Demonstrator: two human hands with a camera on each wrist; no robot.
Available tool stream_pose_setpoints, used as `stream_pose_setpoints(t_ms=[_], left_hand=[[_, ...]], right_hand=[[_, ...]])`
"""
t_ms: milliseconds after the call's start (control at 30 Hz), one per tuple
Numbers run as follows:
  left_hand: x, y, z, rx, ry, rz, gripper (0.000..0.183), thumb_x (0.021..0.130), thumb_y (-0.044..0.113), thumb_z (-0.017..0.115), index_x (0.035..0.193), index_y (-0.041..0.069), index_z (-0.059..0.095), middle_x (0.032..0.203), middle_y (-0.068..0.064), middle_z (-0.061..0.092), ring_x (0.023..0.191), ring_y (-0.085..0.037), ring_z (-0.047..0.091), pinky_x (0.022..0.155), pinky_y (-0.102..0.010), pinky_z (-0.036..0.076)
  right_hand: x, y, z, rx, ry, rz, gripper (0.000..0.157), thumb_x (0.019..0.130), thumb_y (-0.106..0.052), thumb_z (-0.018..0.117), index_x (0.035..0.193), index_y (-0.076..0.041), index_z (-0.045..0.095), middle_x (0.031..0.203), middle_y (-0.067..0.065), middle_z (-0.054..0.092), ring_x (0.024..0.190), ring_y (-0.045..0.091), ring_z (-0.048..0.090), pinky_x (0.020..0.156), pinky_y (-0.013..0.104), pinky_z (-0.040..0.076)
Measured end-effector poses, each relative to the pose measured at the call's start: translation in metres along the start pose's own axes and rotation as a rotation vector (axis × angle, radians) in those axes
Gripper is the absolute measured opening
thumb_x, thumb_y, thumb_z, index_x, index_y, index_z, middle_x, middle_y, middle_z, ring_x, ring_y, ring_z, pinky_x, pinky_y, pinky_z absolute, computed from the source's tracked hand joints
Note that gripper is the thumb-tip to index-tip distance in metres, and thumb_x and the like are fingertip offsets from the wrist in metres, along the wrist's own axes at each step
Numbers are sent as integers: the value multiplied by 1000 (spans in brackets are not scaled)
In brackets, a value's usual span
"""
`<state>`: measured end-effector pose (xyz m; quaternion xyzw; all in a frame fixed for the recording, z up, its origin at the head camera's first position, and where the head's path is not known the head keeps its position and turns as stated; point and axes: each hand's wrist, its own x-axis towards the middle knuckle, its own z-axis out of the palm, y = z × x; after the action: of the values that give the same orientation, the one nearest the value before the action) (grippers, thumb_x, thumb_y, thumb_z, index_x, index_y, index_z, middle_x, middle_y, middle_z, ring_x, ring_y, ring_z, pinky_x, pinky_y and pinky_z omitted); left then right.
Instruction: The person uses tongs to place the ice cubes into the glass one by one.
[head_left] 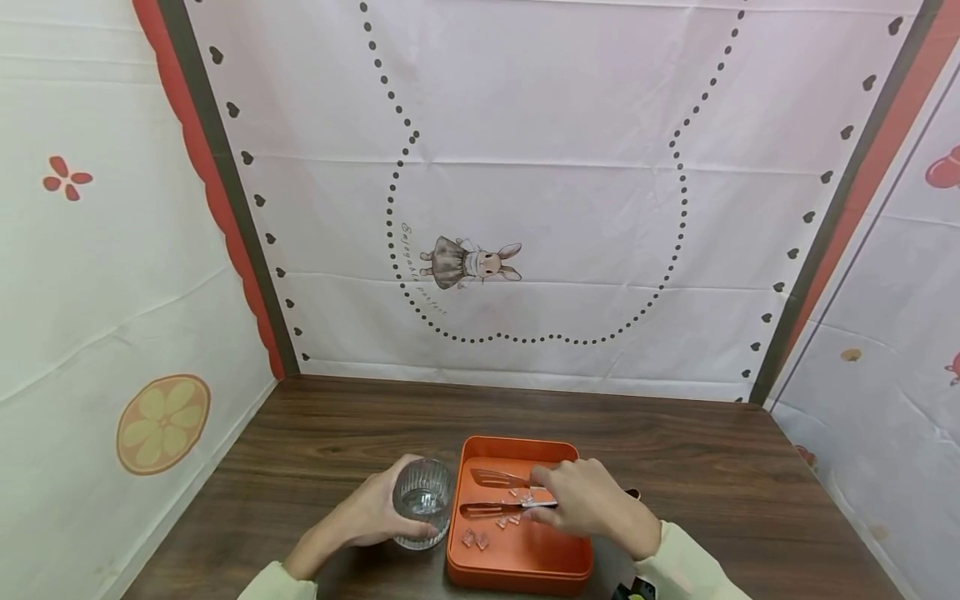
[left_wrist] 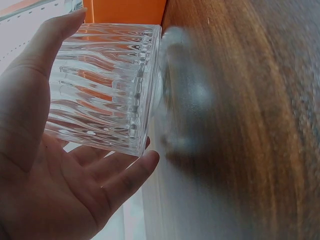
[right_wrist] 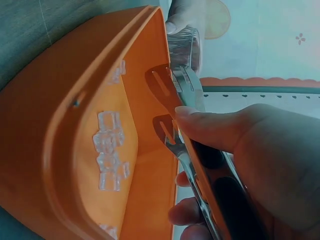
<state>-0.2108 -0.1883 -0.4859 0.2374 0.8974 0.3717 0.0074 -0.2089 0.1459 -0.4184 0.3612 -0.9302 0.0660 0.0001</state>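
Two items are held: we grip a ribbed, transparent glass (head_left: pixel 424 492) in the left hand (head_left: pixel 381 504), just left of the orange tray (head_left: pixel 517 579), and metal tongs (head_left: pixel 537 503) with dark handle inserts (right_wrist: pixel 232 207) in the right hand (head_left: pixel 588 497), prongs parted over the tray. Clear, blocky pieces (right_wrist: pixel 107 142) lie on its smooth floor, between round-cornered walls. Wood-grained tabletop (head_left: pixel 337 433) lies beneath.
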Motion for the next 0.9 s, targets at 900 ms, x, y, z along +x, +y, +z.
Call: stream_pose_setpoints(t_ms=[900], left_hand=[[-1,0,0,2,3,-1,88,65,50,90,134,17,47,108,-1,68,97,-19,65,82,-36,51]], right_hand=[[-5,-1,6,-10,-114,-38,36,86,-47,72,105,-17,67,75,-8,65,58,4,53,57,30,47]])
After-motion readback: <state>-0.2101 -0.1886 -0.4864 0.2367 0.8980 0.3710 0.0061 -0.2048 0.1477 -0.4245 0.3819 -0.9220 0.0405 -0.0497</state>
